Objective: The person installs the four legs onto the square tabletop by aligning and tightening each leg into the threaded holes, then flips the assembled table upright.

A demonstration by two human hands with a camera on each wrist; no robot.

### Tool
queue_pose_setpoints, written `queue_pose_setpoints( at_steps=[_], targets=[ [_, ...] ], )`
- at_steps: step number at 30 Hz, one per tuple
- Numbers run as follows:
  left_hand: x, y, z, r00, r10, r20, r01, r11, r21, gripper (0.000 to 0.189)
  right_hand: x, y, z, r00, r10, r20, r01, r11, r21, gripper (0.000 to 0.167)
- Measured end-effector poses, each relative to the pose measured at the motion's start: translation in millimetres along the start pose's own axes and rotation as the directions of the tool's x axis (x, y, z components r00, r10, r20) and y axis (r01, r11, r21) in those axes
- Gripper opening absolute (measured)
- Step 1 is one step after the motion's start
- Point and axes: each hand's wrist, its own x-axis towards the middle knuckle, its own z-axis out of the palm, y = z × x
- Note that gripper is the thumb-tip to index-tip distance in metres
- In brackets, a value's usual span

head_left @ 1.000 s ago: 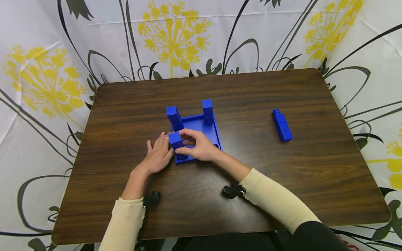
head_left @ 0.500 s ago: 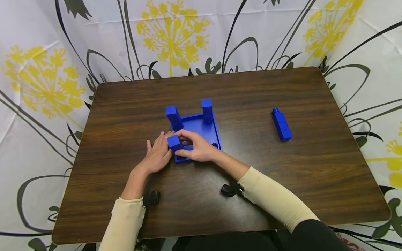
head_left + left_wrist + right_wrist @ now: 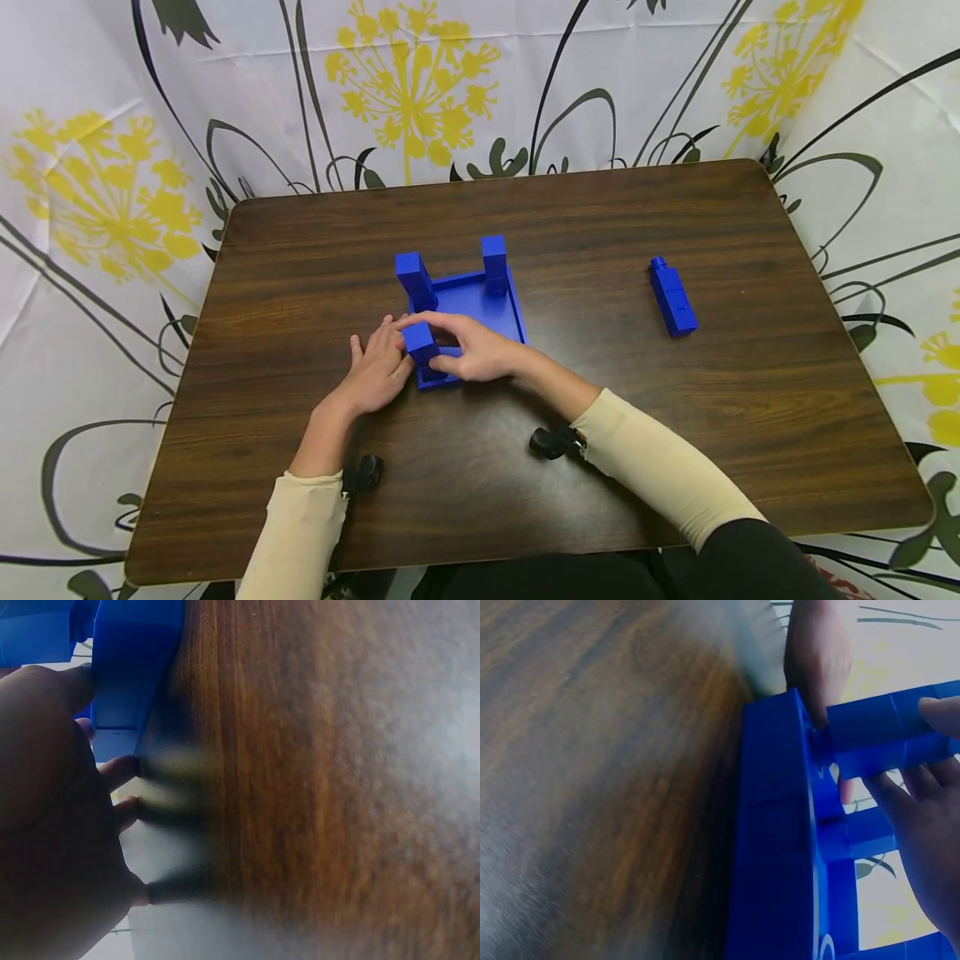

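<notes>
Blue tray (image 3: 480,307): stands on brown table (image 3: 600,375); far-left post (image 3: 417,282) and far-right post (image 3: 495,265) upright. Near-left post (image 3: 419,342): at tray corner; right hand (image 3: 482,350) pinches it. Left hand (image 3: 371,377): fingers spread, at tray's side. Loose post (image 3: 673,297): lies well apart.

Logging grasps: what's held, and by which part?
Right hand holds the near-left blue post by its sides; left hand seems only to touch the tray.

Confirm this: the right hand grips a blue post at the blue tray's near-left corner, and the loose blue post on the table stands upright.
Not quite: the loose blue post lies on its side, as the head view shows. The right hand does grip a blue post at the blue tray's near-left corner.
</notes>
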Motion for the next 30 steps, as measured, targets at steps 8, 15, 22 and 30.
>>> queue_pose_setpoints(
  at_steps=[8, 15, 22, 30],
  targets=[
    [0.9, 0.7, 0.8, 1.0, 0.011, -0.013, -0.011, 1.0, 0.014, 0.059, 0.5, -3, -7, 0.997, 0.036, 0.064, -0.034, 0.999, -0.043, 0.06],
    [1.1, 0.2, 0.5, 1.0, 0.002, -0.013, -0.002, 1.0, -0.007, 0.057, -0.2, -4, -6, 0.994, 0.098, 0.039, -0.097, 0.995, -0.032, 0.062],
    [2.5, -0.4, 1.3, 1.0, -0.001, -0.011, 0.001, 1.0, -0.006, 0.056, -0.2, -4, -3, 0.99, 0.13, -0.048, -0.135, 0.985, -0.11, 0.056],
    [2.4, -0.6, 0.3, 1.0, 0.0, 0.005, 0.0, 1.0, -0.022, 0.06, 2.2, -3, 3, 0.986, 0.073, -0.153, -0.097, 0.982, -0.16, 0.045]
  ],
)
